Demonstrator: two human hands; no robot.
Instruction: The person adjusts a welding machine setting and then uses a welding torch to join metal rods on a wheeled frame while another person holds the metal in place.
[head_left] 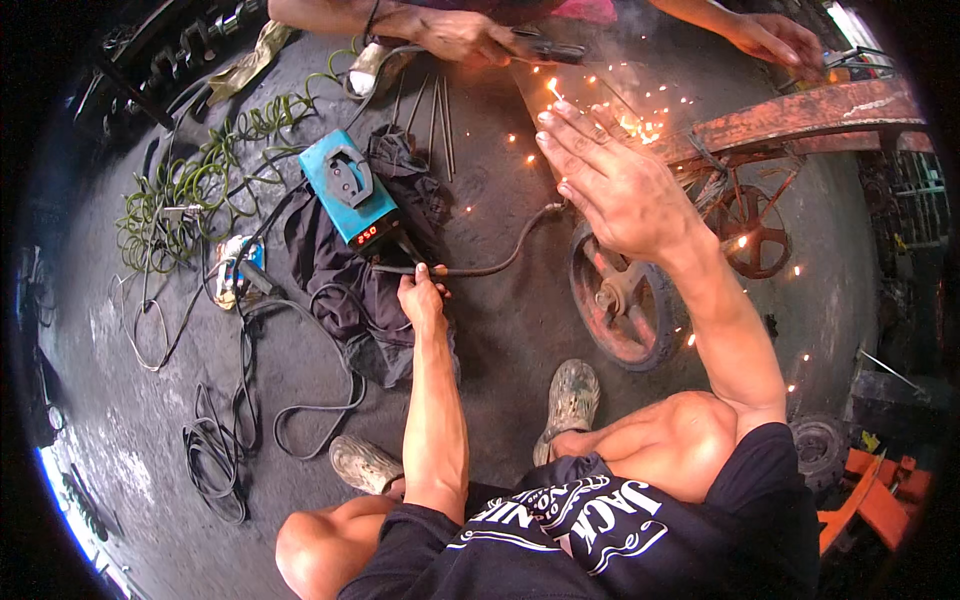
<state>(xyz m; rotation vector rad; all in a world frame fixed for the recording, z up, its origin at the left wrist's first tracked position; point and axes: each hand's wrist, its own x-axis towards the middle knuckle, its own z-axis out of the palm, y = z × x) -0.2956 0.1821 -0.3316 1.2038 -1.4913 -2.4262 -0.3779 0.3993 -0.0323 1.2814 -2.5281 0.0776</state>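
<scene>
My left hand [425,292] is closed around a dark welding cable [500,264] at the front of a small teal welding machine [335,180], which has a grey handle and a lit red display. The machine rests on a crumpled dark cloth [320,290]. My right hand [625,185] is raised with its fingers stretched out flat, in front of flying sparks [640,125]. Beyond it, a co-worker's hand [465,40] grips a dark electrode holder [548,48]. The spot where the sparks start is partly hidden by my right hand.
A rusty red metal frame [800,118] with a spoked wheel [620,300] stands at the right. Another hand [775,45] reaches over it. Thin rods [445,130], a coiled green hose [190,190] and black cables [215,450] lie leftward on the floor. Orange metal parts [870,500] are lower right.
</scene>
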